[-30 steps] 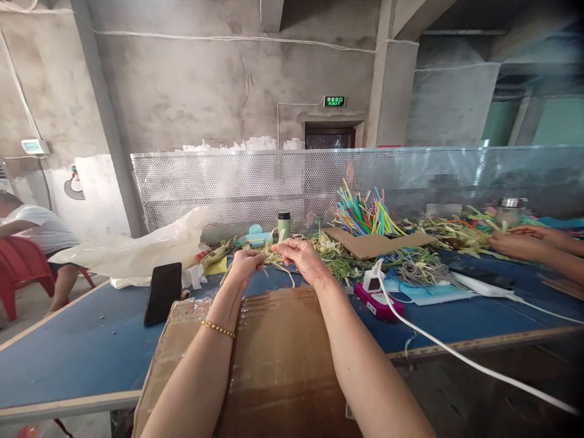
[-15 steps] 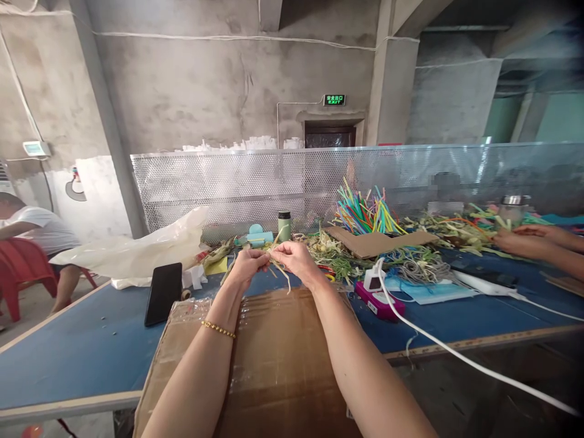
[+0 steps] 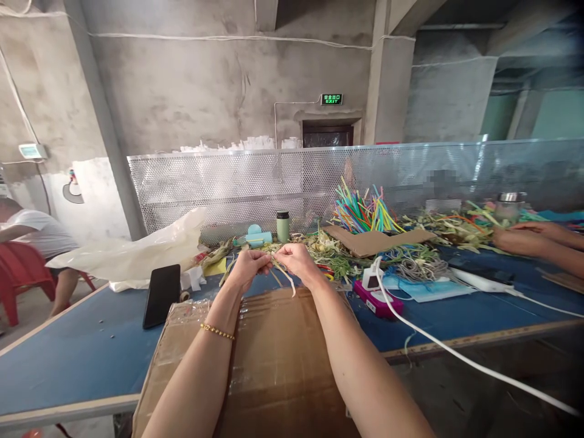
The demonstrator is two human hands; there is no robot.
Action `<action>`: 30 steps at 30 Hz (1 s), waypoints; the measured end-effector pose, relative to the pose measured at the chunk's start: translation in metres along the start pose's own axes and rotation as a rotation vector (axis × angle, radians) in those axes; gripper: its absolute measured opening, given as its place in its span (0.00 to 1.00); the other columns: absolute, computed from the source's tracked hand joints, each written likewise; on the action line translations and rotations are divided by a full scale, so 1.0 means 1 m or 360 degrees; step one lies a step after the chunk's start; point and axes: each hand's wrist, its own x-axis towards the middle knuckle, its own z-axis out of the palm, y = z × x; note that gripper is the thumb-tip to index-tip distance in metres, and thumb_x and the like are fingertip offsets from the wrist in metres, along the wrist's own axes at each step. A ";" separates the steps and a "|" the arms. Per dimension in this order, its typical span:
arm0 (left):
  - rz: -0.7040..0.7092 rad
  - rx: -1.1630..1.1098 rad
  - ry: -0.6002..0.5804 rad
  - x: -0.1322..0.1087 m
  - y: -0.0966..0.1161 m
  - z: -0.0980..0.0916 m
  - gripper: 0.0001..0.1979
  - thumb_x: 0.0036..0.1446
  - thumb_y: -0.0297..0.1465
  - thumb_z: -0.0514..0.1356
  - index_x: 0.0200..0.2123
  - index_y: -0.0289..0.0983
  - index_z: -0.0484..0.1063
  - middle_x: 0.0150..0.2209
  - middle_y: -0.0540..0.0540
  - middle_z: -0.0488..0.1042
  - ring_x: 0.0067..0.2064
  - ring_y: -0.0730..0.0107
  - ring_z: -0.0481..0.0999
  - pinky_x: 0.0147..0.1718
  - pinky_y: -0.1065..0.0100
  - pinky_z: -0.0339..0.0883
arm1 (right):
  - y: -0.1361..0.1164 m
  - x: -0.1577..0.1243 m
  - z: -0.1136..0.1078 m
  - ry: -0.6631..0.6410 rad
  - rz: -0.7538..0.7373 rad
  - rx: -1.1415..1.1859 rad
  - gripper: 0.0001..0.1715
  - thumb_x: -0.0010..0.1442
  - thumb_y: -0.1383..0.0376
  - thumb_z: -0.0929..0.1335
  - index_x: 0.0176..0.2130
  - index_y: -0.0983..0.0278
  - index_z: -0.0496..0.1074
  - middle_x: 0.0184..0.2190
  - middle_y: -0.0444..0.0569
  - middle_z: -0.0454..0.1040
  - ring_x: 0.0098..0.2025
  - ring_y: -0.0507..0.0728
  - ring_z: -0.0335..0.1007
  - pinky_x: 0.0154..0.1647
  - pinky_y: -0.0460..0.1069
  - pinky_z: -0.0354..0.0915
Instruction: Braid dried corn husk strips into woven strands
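My left hand point(image 3: 252, 266) and my right hand point(image 3: 295, 261) meet above the far edge of a cardboard box point(image 3: 278, 353), both with fingers pinched. Between them are thin pale strips of plant fibre point(image 3: 288, 281), one end hanging down below my right hand. The fingertips hide how the strips cross or join. Behind my hands, a heap of dry greenish fibre strips point(image 3: 328, 255) lies on the blue table point(image 3: 91, 353). A gold bead bracelet point(image 3: 218, 331) circles my left wrist.
A black phone point(image 3: 162, 296) and a plastic sheet point(image 3: 137, 246) lie to the left. Behind stand a green bottle point(image 3: 283, 228) and coloured pipe-like sticks point(image 3: 365, 210). At right are a purple power strip point(image 3: 378, 299), a white cable point(image 3: 456, 353) and a co-worker's hands point(image 3: 524, 240).
My hands stay together at nearly the same spot. The strip that stood up above my fingers no longer shows there, and the hanging end has shifted slightly right.
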 end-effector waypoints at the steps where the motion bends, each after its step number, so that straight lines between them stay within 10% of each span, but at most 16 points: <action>1: 0.0005 -0.0007 0.0010 0.000 0.000 0.000 0.16 0.43 0.41 0.69 0.22 0.32 0.75 0.20 0.46 0.73 0.21 0.76 0.66 0.22 0.72 0.55 | 0.000 0.000 -0.001 -0.0018 0.0007 0.0018 0.13 0.49 0.58 0.70 0.23 0.66 0.71 0.14 0.39 0.62 0.19 0.48 0.55 0.21 0.44 0.51; 20: 0.0071 0.0291 -0.0116 -0.001 -0.001 -0.001 0.15 0.45 0.40 0.67 0.19 0.33 0.74 0.18 0.47 0.71 0.20 0.75 0.65 0.21 0.71 0.57 | -0.007 -0.005 -0.016 -0.0348 -0.0037 -0.0068 0.09 0.49 0.64 0.70 0.22 0.66 0.70 0.16 0.39 0.62 0.19 0.47 0.53 0.22 0.44 0.50; 30: 0.0097 0.0373 -0.0046 0.000 0.000 -0.002 0.16 0.49 0.39 0.65 0.18 0.33 0.72 0.15 0.50 0.68 0.20 0.75 0.63 0.22 0.72 0.55 | -0.007 -0.002 -0.014 -0.0073 -0.0034 -0.0025 0.13 0.49 0.59 0.71 0.23 0.66 0.71 0.17 0.41 0.64 0.21 0.49 0.55 0.22 0.45 0.50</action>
